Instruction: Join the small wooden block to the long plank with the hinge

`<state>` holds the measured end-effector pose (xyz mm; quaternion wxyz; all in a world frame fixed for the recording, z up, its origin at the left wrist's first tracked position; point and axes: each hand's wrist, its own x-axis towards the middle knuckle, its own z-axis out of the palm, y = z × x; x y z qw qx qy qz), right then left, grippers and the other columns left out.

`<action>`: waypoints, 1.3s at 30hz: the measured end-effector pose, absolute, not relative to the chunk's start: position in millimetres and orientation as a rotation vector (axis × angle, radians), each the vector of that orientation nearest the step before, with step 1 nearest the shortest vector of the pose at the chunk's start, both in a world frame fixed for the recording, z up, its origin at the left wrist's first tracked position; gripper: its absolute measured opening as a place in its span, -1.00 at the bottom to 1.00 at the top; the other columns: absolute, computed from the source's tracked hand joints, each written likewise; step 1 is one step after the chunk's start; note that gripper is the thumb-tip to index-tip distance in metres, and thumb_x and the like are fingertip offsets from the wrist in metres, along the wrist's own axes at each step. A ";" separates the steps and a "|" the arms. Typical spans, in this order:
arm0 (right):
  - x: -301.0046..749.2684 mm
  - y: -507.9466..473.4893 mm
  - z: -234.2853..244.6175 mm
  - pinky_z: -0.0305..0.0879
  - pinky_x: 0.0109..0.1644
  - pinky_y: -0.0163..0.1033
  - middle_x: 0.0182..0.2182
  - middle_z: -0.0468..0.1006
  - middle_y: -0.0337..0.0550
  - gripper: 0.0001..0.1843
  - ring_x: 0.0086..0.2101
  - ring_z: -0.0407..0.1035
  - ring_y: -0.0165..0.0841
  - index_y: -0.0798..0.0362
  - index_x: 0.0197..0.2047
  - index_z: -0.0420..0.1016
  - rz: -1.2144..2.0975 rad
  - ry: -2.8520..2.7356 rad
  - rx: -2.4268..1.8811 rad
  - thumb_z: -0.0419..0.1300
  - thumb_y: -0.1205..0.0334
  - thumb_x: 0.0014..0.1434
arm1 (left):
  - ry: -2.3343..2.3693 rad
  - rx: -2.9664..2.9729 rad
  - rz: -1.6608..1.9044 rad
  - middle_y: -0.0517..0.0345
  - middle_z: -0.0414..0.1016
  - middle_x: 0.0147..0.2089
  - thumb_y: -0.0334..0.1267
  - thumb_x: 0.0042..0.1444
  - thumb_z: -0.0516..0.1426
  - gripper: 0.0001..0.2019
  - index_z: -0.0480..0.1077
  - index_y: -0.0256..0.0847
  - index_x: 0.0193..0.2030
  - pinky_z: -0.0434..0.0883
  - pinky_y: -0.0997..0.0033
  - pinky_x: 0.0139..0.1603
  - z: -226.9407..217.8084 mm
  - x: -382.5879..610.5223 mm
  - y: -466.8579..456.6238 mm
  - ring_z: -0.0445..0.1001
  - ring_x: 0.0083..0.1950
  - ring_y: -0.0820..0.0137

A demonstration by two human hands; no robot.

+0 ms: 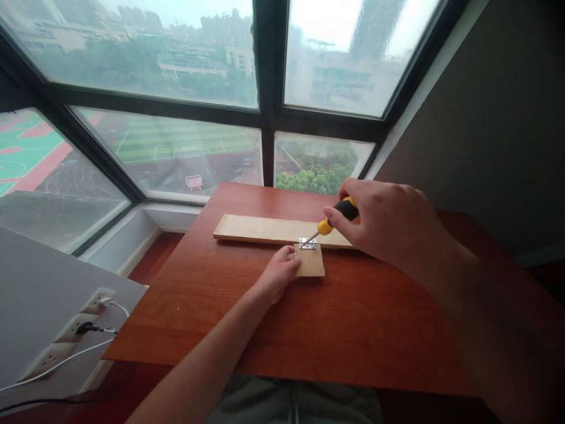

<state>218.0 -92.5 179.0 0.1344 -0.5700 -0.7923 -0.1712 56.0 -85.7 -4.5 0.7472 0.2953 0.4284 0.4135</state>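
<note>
My right hand [388, 221] is closed round the yellow and black handle of a screwdriver [325, 226]. The shaft slants down to the left, and its tip meets a small silver hinge [308, 242]. One side of that hinge lies on a long pale wooden board [256, 228], the other on a small square wooden piece [310, 265] in front of it. With thumb and fingers, my left hand [282, 271] grips the square piece by its left edge. Whether a screw sits under the tip is too small to make out.
Everything lies on a reddish-brown wooden table [344, 330]. Dark-framed windows [265, 118] rise behind it. At lower left, wall sockets [73, 327] hold plugs with cables beside the table's left edge. A grey wall [498, 129] stands at right.
</note>
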 end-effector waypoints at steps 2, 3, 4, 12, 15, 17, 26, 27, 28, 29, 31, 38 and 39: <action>219.5 -94.4 180.8 0.10 -0.44 -0.23 -0.29 0.58 -0.09 -0.79 -0.44 0.38 -0.31 0.02 -0.15 0.43 -0.262 -2.355 -1.548 0.12 0.11 0.19 | 0.930 0.644 0.909 0.11 0.54 -0.26 -0.39 -0.02 0.26 -0.76 0.32 -0.24 -0.22 0.36 0.54 -0.35 -5.5 56.0 -85.5 0.49 -0.35 0.48; 220.2 -95.2 181.5 0.15 -0.41 -0.24 -0.21 0.58 -0.10 -0.78 -0.40 0.41 -0.32 0.03 -0.10 0.41 -0.135 -2.388 -1.480 0.12 0.19 0.18 | 0.927 0.646 0.909 0.11 0.54 -0.27 -0.39 -0.02 0.26 -0.76 0.32 -0.24 -0.22 0.36 0.55 -0.35 -5.9 55.9 -85.4 0.49 -0.36 0.48; 220.7 -95.9 181.8 0.19 -0.37 -0.25 -0.16 0.58 -0.10 -0.75 -0.35 0.43 -0.32 0.03 -0.06 0.39 -0.029 -2.413 -1.418 0.12 0.23 0.17 | 0.926 0.648 0.910 0.11 0.54 -0.28 -0.39 -0.02 0.25 -0.76 0.31 -0.24 -0.22 0.37 0.54 -0.35 -6.3 55.8 -85.3 0.48 -0.36 0.48; 219.3 -95.6 173.9 0.01 -0.47 -0.22 -0.48 0.52 -0.13 -0.66 -0.51 0.37 -0.26 0.02 -0.20 0.45 -0.486 -2.283 -1.673 0.03 -0.06 0.29 | 0.932 0.674 0.901 0.13 0.52 -0.30 -0.39 0.01 0.24 -0.78 0.30 -0.24 -0.21 0.37 0.55 -0.36 -7.9 55.7 -85.3 0.49 -0.35 0.47; 222.0 -97.8 174.7 0.07 -0.46 -0.23 -0.30 0.57 -0.08 -0.77 -0.44 0.41 -0.26 0.03 -0.16 0.42 -0.373 -2.290 -1.624 0.10 0.08 0.22 | 0.932 0.665 0.903 0.12 0.53 -0.28 -0.41 0.01 0.23 -0.79 0.30 -0.24 -0.22 0.38 0.55 -0.35 -7.8 55.9 -85.4 0.50 -0.34 0.47; 224.1 -99.9 175.9 0.15 -0.41 -0.24 -0.11 0.56 -0.05 -0.74 -0.35 0.44 -0.28 0.02 -0.06 0.39 -0.178 -2.353 -1.491 0.12 0.21 0.17 | 0.929 0.660 0.904 0.13 0.53 -0.29 -0.40 0.00 0.23 -0.78 0.30 -0.23 -0.22 0.38 0.55 -0.35 -7.7 56.0 -85.3 0.50 -0.34 0.47; 218.3 -99.6 170.5 0.04 -0.45 -0.23 -0.32 0.58 -0.08 -0.71 -0.46 0.40 -0.27 0.01 -0.07 0.40 -0.466 -2.272 -1.629 0.06 0.02 0.28 | 0.917 0.662 0.908 0.12 0.53 -0.28 -0.39 -0.03 0.27 -0.76 0.31 -0.23 -0.23 0.37 0.55 -0.35 -7.2 54.9 -85.7 0.49 -0.34 0.48; 218.5 -100.3 171.6 0.06 -0.44 -0.23 -0.26 0.58 -0.07 -0.73 -0.45 0.40 -0.28 0.02 -0.05 0.39 -0.424 -2.287 -1.608 0.07 0.07 0.26 | 0.915 0.659 0.910 0.13 0.53 -0.28 -0.39 -0.03 0.27 -0.76 0.31 -0.23 -0.23 0.37 0.55 -0.35 -7.0 55.0 -85.7 0.49 -0.35 0.48; 219.1 -101.2 173.0 0.09 -0.42 -0.23 -0.19 0.58 -0.06 -0.73 -0.42 0.40 -0.29 0.02 -0.03 0.37 -0.352 -2.313 -1.567 0.08 0.14 0.23 | 0.913 0.657 0.911 0.13 0.53 -0.29 -0.39 -0.03 0.26 -0.76 0.31 -0.23 -0.23 0.37 0.54 -0.34 -7.0 55.1 -85.7 0.49 -0.35 0.48; 219.8 -102.1 174.5 0.13 -0.40 -0.23 -0.12 0.56 -0.06 -0.69 -0.40 0.41 -0.31 0.02 0.01 0.34 -0.259 -2.346 -1.514 0.09 0.20 0.19 | 0.912 0.655 0.913 0.14 0.52 -0.29 -0.40 -0.02 0.26 -0.76 0.30 -0.23 -0.23 0.38 0.54 -0.34 -7.0 55.2 -85.6 0.49 -0.35 0.48; 220.9 -102.9 176.4 0.19 -0.35 -0.24 -0.05 0.54 -0.08 -0.62 -0.34 0.43 -0.33 0.03 0.06 0.30 -0.085 -2.397 -1.418 0.10 0.28 0.15 | 0.914 0.655 0.910 0.14 0.52 -0.29 -0.40 -0.02 0.25 -0.76 0.30 -0.23 -0.22 0.38 0.54 -0.33 -7.6 55.3 -85.3 0.49 -0.35 0.48; 215.8 -98.0 168.0 0.05 -0.44 -0.23 -0.21 0.59 -0.06 -0.69 -0.40 0.43 -0.24 0.01 0.00 0.37 -0.443 -2.262 -1.604 0.05 0.02 0.29 | 0.910 0.672 0.905 0.12 0.53 -0.26 -0.37 -0.02 0.26 -0.76 0.30 -0.22 -0.22 0.39 0.51 -0.29 -8.9 54.5 -85.4 0.51 -0.30 0.44; 215.6 -98.1 167.8 0.05 -0.44 -0.23 -0.20 0.58 -0.05 -0.70 -0.40 0.43 -0.25 0.02 -0.02 0.38 -0.437 -2.257 -1.609 0.05 0.03 0.29 | 0.909 0.673 0.905 0.12 0.53 -0.26 -0.37 -0.02 0.26 -0.75 0.30 -0.22 -0.22 0.39 0.51 -0.29 -8.7 54.5 -85.6 0.50 -0.30 0.44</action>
